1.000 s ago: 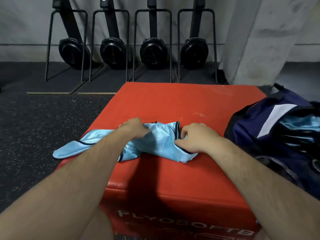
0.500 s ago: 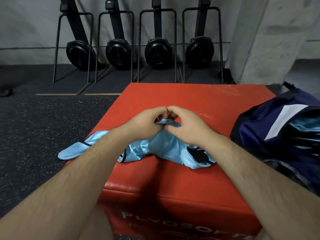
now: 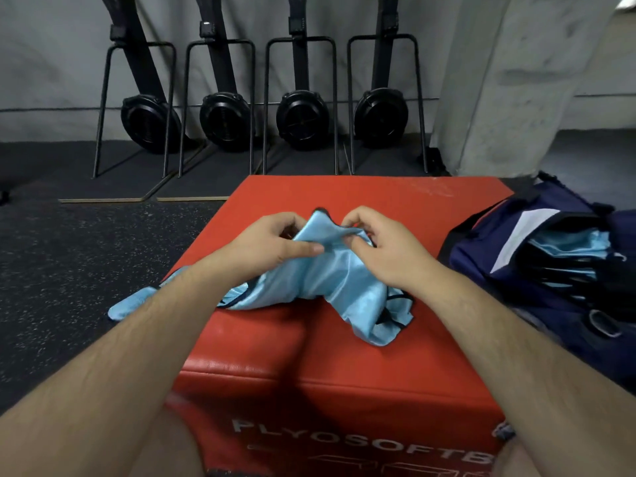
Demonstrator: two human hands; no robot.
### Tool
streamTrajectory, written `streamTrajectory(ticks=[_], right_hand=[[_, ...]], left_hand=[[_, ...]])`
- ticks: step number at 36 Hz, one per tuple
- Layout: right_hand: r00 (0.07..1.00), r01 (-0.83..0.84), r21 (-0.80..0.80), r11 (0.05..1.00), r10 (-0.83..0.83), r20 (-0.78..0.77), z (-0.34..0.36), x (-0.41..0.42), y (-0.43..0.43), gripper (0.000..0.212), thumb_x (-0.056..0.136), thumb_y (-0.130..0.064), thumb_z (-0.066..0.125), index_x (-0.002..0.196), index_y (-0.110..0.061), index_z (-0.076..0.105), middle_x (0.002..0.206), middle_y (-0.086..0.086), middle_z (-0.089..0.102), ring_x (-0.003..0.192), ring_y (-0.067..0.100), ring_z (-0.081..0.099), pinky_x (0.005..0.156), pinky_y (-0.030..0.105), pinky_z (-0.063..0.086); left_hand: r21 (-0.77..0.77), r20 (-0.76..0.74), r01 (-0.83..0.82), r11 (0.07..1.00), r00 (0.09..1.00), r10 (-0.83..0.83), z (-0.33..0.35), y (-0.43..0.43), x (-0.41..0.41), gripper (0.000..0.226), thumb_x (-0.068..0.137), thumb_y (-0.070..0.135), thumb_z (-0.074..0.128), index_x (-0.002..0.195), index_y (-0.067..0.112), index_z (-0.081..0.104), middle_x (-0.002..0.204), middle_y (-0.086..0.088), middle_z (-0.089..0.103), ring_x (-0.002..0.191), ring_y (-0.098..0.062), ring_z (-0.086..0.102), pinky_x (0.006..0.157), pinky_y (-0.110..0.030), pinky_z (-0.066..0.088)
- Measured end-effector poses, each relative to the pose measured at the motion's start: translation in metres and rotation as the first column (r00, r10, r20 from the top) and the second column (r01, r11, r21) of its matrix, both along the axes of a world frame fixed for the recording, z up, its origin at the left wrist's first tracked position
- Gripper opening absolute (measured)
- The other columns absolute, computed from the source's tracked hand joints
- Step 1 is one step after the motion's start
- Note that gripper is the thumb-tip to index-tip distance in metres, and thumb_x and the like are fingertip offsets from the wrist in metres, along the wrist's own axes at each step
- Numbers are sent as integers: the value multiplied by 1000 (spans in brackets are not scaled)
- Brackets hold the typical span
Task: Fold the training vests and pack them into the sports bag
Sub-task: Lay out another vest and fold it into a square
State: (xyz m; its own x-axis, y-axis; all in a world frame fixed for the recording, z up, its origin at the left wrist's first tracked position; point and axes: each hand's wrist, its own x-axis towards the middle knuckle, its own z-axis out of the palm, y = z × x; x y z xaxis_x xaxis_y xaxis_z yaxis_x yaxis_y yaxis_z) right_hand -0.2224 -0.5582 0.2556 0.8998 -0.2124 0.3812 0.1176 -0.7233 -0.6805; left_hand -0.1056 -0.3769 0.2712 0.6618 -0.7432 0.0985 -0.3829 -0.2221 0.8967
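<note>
At far right, just beside the box, a navy sports bag (image 3: 481, 256) with a white panel, gaping open; inside, a stack of folded vests (image 3: 568, 242) in light blue above darker layers, too shadowed to count. At centre, on top of a red padded plyo box (image 3: 344, 366), a loose training vest (image 3: 344, 277), light blue, shiny and slippery-looking with thin dark trim, bunched into a peak at its middle, both ends trailing on the box, one tip drooping past the left edge. Gripped by both hands: left hand (image 3: 265, 246) with thumb laid across the fabric and fingers curled behind it; right hand (image 3: 389, 249) pinching a fold near the top between thumb and curled fingers. Box vinyl smooth, with soft rounded edges and white lettering on the near face, cut off at the bottom of the view. Below, dark speckled rubber flooring (image 3: 69, 253). Along the grey back wall, four black rowing machines (image 3: 299, 115) stood on end, round flywheel housings low, tops cut off. At upper right, a rough concrete pillar (image 3: 499, 80). Far side of the bag out of frame; part of the vest hidden under the right wrist.
</note>
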Motion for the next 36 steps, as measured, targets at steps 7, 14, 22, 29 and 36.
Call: streamTrajectory(ticks=[7, 14, 22, 29, 36], right_hand=[[997, -41, 70, 997, 37, 67, 8, -8, 15, 11, 90, -19, 67, 92, -28, 60, 70, -6, 62, 60, 8, 54, 60, 29, 45], [1000, 17, 6, 1000, -17, -23, 14, -12, 15, 19, 83, -21, 76, 85, -27, 58, 68, -9, 55, 56, 2, 45, 55, 16, 37], [975, 160, -88, 983, -172, -143, 11, -19, 1, 19, 86, -28, 74, 77, -31, 58, 81, -11, 64, 76, 7, 60, 65, 24, 42], [945, 321, -197, 926, -326, 10, 41, -34, -12, 20, 83, -39, 74, 74, -30, 58, 64, -8, 57, 61, 11, 55, 58, 35, 44], [949, 286, -289, 914, -311, -45, 94, -49, -26, 27, 80, -60, 69, 79, -34, 66, 76, -9, 67, 73, 10, 62, 69, 35, 49]], left_hand=[[-67, 82, 95, 993, 993, -89, 9, -8, -19, 25, 80, 15, 80, 104, 18, 71, 104, 5, 73, 105, -6, 64, 96, -22, 46], [-194, 424, -7, 981, 901, 91, 30, 2, -24, 14, 87, 7, 71, 87, 21, 70, 82, 12, 69, 77, 8, 59, 76, -9, 42], [-436, 401, -193, 879, 833, 382, 44, 36, -9, 31, 87, 8, 71, 87, 39, 64, 96, 3, 66, 93, -8, 61, 90, -20, 45], [-390, 455, -375, 841, 716, 530, 51, 65, 5, 11, 91, 18, 68, 91, 29, 65, 92, 4, 64, 85, -5, 55, 77, -13, 40], [-166, 642, -460, 872, 621, 450, 81, 76, 3, 19, 94, 6, 56, 106, 17, 66, 105, 1, 65, 100, -21, 58, 78, -27, 38]])
